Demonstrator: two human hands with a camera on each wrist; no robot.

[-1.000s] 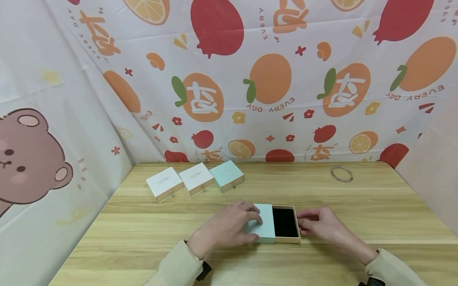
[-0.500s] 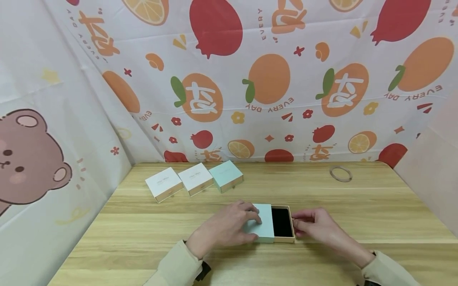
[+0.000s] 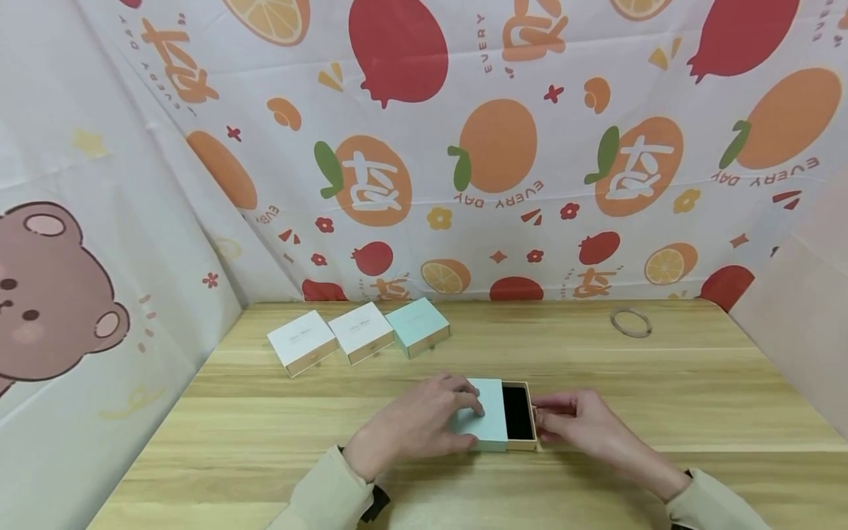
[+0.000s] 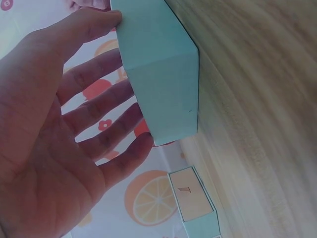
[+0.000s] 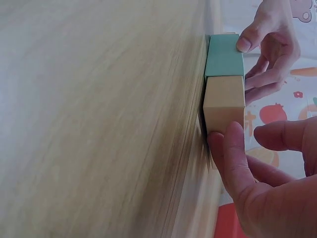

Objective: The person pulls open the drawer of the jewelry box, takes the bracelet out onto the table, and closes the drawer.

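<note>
In the head view, a mint drawer box [image 3: 493, 412] sits on the surface [image 3: 530, 342], its tan drawer [image 3: 523, 444] partly out, black lining [image 3: 519, 414] inside. In the left wrist view, the left hand [image 4: 59, 144] touches the box, fingers spread. In the right wrist view, the right hand [image 5: 272, 198] touches the drawer's end, thumb apart.

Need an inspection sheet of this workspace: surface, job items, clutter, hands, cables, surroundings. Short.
Surface: wood-grain tabletop.
Job items: mint sleeve; tan drawer, black inside, partly out on the sleeve's right.
Clutter: left white box, middle white box and second mint box, back left; ring, back right.
Hands: left hand touches mint sleeve; right hand touches drawer's outer end.
Cables: nothing seen.
Surroundings: fruit-print cloth behind, bear-print cloth at left.
</note>
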